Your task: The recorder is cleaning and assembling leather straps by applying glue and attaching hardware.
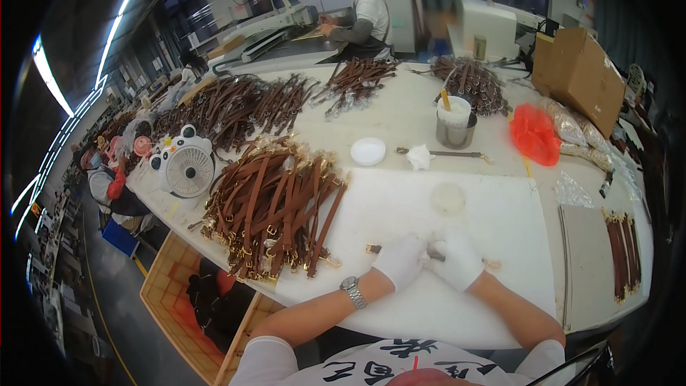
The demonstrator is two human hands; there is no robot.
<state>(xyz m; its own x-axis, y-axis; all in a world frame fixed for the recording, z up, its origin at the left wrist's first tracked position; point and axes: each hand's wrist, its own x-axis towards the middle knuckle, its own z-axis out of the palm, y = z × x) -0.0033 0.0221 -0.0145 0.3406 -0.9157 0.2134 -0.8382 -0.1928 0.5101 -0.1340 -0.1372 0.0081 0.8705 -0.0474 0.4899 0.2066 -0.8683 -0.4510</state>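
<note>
Both my hands wear white gloves and meet over the white work sheet (500, 214) in front of me. A short brown leather strap with a gold buckle (373, 249) runs between them; its buckle end sticks out beside my left hand (400, 261). My right hand (456, 260) closes round the strap's other part, and a gold bit shows past its wrist side. The fingertips of both hands are close together, partly hiding the strap's middle. To the left lies a big heap of brown straps (275, 200) with gold buckles.
Beyond the hands are a white lid (368, 151), a crumpled white cloth (419, 158), another strap (454, 153) and a metal cup holding a white tub (455, 118). A small fan (189, 169) stands left. Rightward lie a red bag (534, 134), a carton (580, 75) and several neatly lined straps (623, 254).
</note>
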